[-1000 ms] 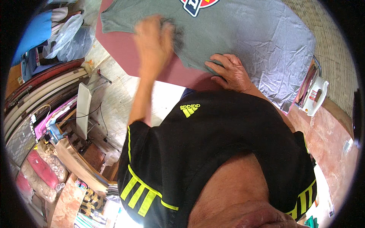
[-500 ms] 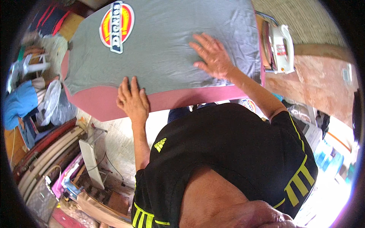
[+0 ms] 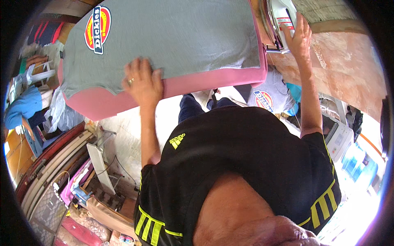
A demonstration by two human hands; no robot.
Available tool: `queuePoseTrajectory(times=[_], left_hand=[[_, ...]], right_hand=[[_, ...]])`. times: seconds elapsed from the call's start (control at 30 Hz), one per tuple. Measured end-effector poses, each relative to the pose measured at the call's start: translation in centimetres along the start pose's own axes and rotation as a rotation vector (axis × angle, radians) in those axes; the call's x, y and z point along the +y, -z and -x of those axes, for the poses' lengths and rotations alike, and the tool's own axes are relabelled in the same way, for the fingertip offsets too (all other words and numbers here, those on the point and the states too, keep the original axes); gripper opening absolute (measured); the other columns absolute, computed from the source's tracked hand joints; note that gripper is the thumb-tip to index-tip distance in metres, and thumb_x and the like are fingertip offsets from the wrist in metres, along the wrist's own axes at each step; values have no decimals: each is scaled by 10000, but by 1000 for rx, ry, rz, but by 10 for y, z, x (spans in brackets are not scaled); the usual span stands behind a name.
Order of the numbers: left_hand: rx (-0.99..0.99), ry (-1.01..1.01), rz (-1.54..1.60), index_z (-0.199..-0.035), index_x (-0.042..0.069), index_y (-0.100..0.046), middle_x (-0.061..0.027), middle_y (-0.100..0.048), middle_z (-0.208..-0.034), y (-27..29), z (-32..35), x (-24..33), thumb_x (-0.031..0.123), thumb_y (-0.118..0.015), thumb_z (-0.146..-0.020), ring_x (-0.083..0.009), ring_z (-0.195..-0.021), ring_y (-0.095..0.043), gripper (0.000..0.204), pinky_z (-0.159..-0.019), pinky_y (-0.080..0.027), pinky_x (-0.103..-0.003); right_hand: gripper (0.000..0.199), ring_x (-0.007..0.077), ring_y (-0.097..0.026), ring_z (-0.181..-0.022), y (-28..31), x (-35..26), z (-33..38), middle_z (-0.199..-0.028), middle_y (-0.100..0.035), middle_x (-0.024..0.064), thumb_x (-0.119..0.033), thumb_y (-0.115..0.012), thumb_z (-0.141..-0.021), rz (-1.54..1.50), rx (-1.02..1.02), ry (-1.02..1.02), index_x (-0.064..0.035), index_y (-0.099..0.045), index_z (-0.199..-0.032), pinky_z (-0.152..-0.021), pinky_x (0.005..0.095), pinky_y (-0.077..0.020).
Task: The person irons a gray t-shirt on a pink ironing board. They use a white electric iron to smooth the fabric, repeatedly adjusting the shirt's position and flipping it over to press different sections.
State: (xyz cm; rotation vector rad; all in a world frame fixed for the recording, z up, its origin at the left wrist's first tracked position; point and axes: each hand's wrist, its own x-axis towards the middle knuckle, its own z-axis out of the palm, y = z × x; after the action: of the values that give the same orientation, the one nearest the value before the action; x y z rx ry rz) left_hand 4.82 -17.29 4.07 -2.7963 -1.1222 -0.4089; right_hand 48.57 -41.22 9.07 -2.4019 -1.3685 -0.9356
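Observation:
A grey T-shirt [image 3: 176,45] with a red, yellow and dark blue emblem [image 3: 97,29] lies spread over a pink-covered ironing board [image 3: 96,102]. My left hand [image 3: 143,84] rests at the shirt's near edge, its fingers spread and slightly blurred. Beyond the board's right end, a white iron [image 3: 283,18] stands on a rest. My right hand [image 3: 301,43] is beside the iron's handle side, thumb and fingers apart. Whether it touches the handle I cannot tell. The shirt looks mostly smooth, with small wrinkles near its right corner.
Another grey garment [image 3: 273,92] with a similar emblem hangs or lies below the board's right end. Clear plastic bags [image 3: 61,112] and blue cloth [image 3: 22,108] sit at the left. Long rolls [image 3: 53,164] are stacked below them. A blue water jug [image 3: 361,164] stands at the right.
My right hand has left the shirt and moved right to the iron. The left hand stays on the shirt's near edge. The view has shifted, so the board appears farther left.

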Motion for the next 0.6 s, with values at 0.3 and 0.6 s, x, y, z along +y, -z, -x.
queuePoseTrajectory(times=[0.3,0.6], left_hand=[[-249,-685,669,-1484,269,-469,-88,-252,-1638,-22,19,207,570,-591,-928,-380,-1513,-190,644,-1163,-168,-663],[153,95,283,-1331,173,-601,-90,-467,-1476,-6,21,36,438,-631,-922,-373,-1429,-339,488,-1100,-245,-598]], right_hand=[[386,85,-466,-575,-16,42,-49,-674,-536,-14,-421,-629,-974,-743,-478,-527,-39,-655,-927,-527,286,-388],[446,258,-691,-811,39,-38,-73,-930,-712,187,-358,-633,-968,-691,-477,-120,17,-631,-1211,-736,386,-538]])
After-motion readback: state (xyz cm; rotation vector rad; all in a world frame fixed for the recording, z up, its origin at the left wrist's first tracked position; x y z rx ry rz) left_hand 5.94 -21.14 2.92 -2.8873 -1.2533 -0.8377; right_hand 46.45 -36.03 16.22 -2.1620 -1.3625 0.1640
